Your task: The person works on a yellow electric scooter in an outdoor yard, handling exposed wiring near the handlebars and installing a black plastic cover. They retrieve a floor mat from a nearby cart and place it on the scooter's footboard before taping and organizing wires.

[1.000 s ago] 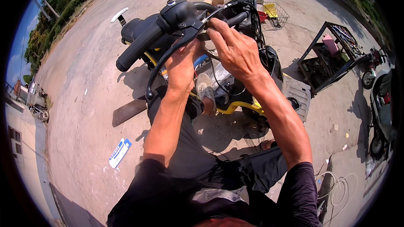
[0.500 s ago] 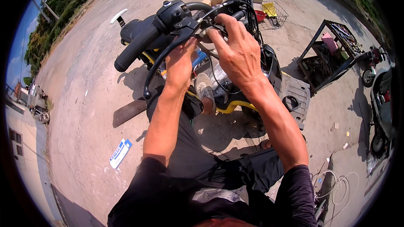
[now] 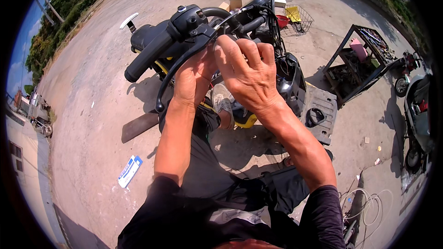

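Note:
A scooter's handlebar stands before me, its black rubber grip [image 3: 150,57] pointing toward the lower left. The curved black brake lever [image 3: 169,77] hangs below that grip. Beneath the lever's inner end, my left hand [image 3: 194,76] is closed, its fingertips largely covered by my right hand. My right hand [image 3: 249,71] is beside it, knuckles up and fingers curled in a pinch just below the bar. Whatever the two hands hold between them is hidden. Above them sits the black switch housing [image 3: 187,20], with cables running from the bar's centre.
A black metal rack [image 3: 353,30] with tools stands at right, and a wire basket [image 3: 302,25] lies beyond the scooter. The scooter's grey footboard [image 3: 323,115] is right of my forearm. A blue-and-white packet [image 3: 130,171] and a dark plank [image 3: 138,127] lie at left; a pale hose [image 3: 371,205] coils lower right.
My right hand has come down and left against my left hand, its fingers curling tighter. My left hand has shifted slightly. The handlebar has barely moved.

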The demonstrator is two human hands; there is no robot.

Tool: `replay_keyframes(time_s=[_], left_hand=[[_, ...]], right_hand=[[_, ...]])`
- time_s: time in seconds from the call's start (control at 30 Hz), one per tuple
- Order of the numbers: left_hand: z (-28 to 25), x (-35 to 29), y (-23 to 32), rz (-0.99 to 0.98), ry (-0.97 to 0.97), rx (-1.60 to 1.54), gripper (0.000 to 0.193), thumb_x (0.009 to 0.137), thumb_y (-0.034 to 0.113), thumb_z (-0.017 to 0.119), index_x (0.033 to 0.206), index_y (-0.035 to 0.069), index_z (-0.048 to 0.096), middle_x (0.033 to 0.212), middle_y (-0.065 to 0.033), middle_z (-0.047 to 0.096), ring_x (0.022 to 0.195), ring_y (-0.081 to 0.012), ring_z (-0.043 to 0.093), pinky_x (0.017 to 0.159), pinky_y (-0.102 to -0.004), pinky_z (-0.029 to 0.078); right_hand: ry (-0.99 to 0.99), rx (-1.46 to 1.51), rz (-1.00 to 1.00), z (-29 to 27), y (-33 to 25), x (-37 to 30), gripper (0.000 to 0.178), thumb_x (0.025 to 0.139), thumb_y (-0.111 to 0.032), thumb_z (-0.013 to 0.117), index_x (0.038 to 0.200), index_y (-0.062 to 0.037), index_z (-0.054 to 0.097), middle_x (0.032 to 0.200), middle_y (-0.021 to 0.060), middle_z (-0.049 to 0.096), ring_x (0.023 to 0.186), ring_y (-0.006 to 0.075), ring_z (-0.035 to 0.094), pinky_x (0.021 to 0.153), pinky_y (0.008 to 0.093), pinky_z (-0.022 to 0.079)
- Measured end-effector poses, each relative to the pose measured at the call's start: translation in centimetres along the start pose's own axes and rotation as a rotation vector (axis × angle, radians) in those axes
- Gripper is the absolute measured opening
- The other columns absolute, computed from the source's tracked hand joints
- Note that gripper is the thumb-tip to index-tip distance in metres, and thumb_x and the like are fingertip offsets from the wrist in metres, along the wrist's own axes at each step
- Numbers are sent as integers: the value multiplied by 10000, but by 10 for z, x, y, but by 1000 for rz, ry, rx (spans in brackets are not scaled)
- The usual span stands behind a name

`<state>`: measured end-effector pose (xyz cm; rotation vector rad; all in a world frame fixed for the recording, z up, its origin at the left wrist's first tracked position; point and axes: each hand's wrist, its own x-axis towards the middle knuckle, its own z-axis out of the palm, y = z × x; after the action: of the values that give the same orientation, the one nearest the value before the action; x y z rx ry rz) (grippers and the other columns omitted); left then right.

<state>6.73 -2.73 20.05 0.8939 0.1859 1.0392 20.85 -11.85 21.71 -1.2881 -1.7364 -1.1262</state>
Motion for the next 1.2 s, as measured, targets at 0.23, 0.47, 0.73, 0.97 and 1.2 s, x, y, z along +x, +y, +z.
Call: replay_keyframes(time_s=[0.23, 0.47, 0.73, 0.97, 1.2], left_hand=[[-16, 4, -4, 14, -59, 54, 256, 1010, 137, 732, 1255, 61, 717, 1238, -66, 725, 1153, -183, 683, 1019, -375, 561], [-16, 10, 1, -81, -152, -9, 210, 1029, 61, 680, 1237, 47, 707, 1200, -66, 737, 1136, -182, 682, 995, -392, 573], [-5, 2, 10, -30, -15, 156, 243, 1022, 120, 707, 1252, 42, 708, 1160, -82, 730, 1081, -201, 697, 869, -363, 602], [-26, 10, 8, -91, -58, 87, 216, 1033, 145, 700, 1227, 52, 697, 1073, -63, 704, 907, -165, 671, 683, -314, 562], [-32, 12, 8, -110, -32, 76, 244, 1038, 131, 688, 1256, 24, 662, 1046, -83, 686, 863, -176, 650, 583, -245, 486]], right_hand=[[75, 83, -53, 16, 4, -6, 284, 744, -162, 718, 985, -15, 749, 1286, 56, 601, 1174, 235, 578, 915, 457, 456], [4, 458, 71, 13, 17, -12, 450, 705, -150, 828, 1111, -6, 700, 1295, 77, 582, 1192, 286, 594, 968, 432, 506], [-78, 447, 56, -2, 32, -4, 492, 787, -151, 844, 1254, -111, 694, 1263, 104, 624, 1100, 298, 634, 880, 424, 533], [-193, 391, 239, 15, 30, -7, 467, 814, -72, 790, 1266, -83, 671, 1132, 113, 677, 971, 294, 692, 826, 411, 549], [-262, 612, 457, 16, 15, 7, 283, 945, -97, 696, 1214, -13, 673, 1103, 194, 666, 979, 404, 696, 858, 476, 549]])
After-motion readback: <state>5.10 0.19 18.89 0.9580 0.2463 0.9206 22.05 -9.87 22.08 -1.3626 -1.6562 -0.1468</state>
